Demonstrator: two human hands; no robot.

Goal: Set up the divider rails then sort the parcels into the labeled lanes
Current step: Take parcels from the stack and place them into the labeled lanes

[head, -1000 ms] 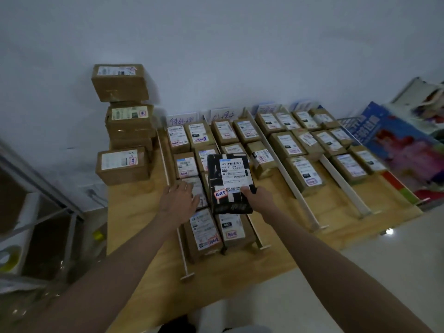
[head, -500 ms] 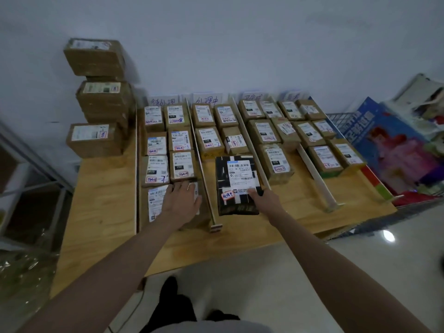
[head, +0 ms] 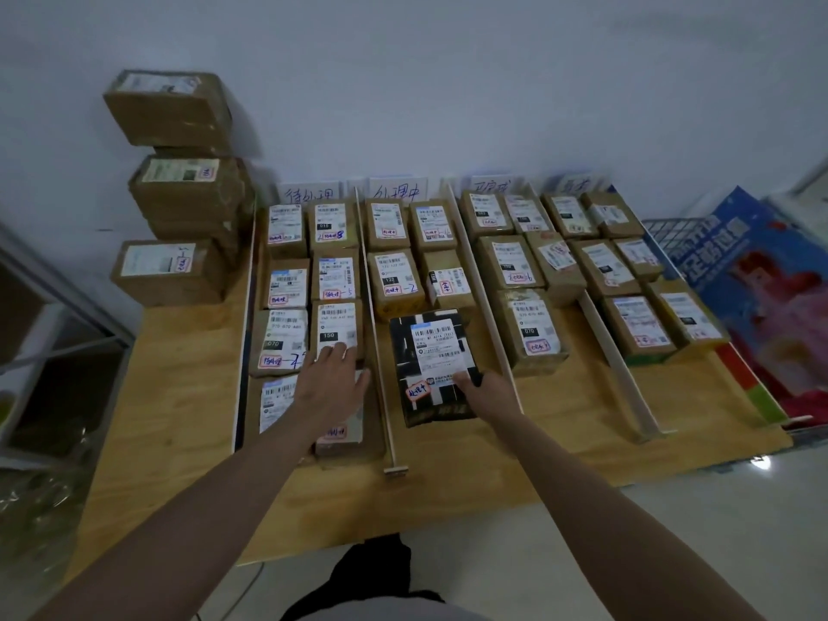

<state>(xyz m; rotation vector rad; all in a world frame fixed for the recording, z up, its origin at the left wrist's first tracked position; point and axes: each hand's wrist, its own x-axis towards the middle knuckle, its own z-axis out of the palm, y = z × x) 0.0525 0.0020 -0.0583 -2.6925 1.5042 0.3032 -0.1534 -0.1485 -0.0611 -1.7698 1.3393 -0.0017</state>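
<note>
A black parcel point(head: 432, 365) with a white shipping label lies flat in the second lane, in front of two rows of brown boxes. My right hand point(head: 481, 389) holds its near right edge, thumb on top. My left hand point(head: 334, 380) rests with straight fingers on the brown boxes at the front of the first lane point(head: 313, 307). White divider rails point(head: 374, 333) point(head: 486, 289) point(head: 614, 356) run from the wall toward me and split the wooden table point(head: 179, 396) into lanes. Handwritten lane labels point(head: 396, 190) stand against the wall.
A stack of larger brown boxes point(head: 174, 195) stands at the table's far left corner. A colourful printed board point(head: 757, 284) leans at the right edge over a wire basket point(head: 672, 226). A metal shelf frame point(head: 53, 316) stands left of the table.
The black parcel has come down from above the boxes onto the second lane's surface under my right hand. My left hand has stayed on the first lane's front boxes. The view shifted.
</note>
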